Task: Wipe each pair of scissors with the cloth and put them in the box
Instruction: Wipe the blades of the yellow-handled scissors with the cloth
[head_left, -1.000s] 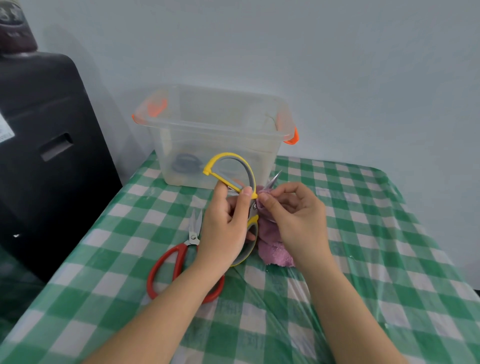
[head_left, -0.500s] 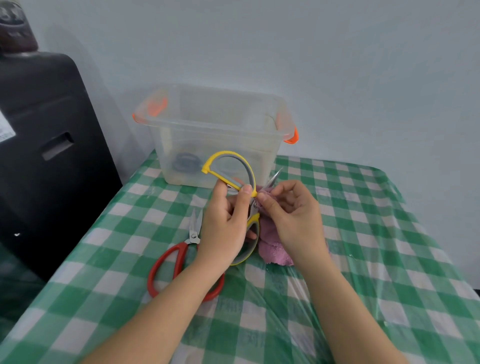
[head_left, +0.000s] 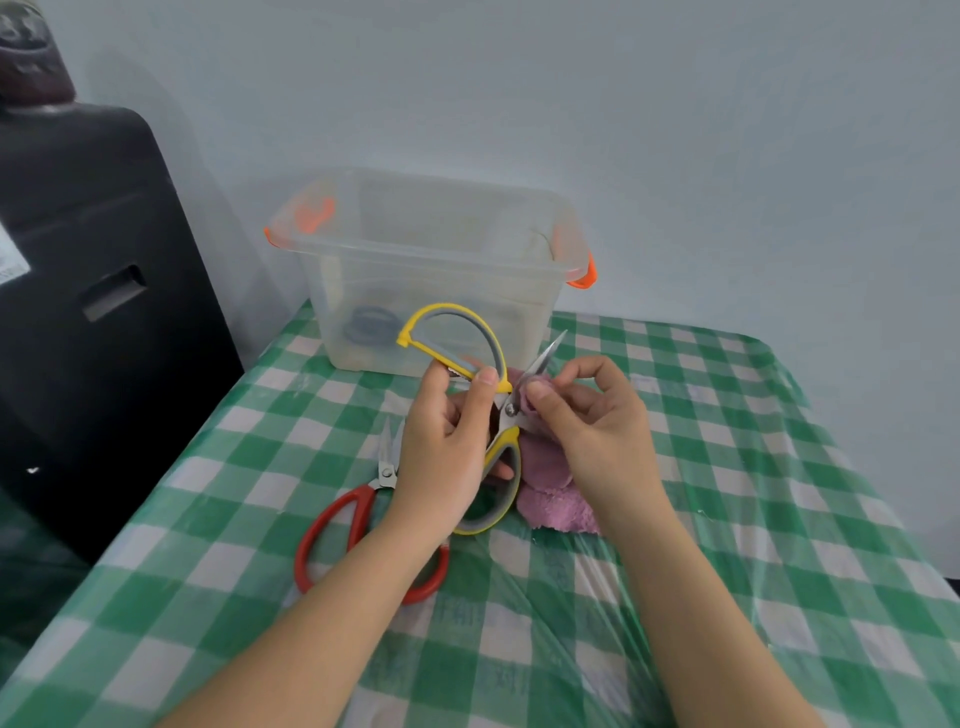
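Wiping is mid-way: left hand (head_left: 447, 441) grips the yellow scissors (head_left: 483, 395), right hand (head_left: 597, 421) pinches the cloth (head_left: 550, 493) on a blade; one pair seems boxed (head_left: 431, 270), red scissors (head_left: 358, 525) wait on the bench (head_left: 727, 467).

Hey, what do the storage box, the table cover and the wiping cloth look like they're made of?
The box looks like translucent plastic: a dark shape shows hazily through its wall, and its clips are orange. The table cover looks like green-and-white checked cloth under a clear plastic film, judging by glossy wrinkles. The pink cloth looks like soft, fuzzy microfibre or terry, matte and napped.
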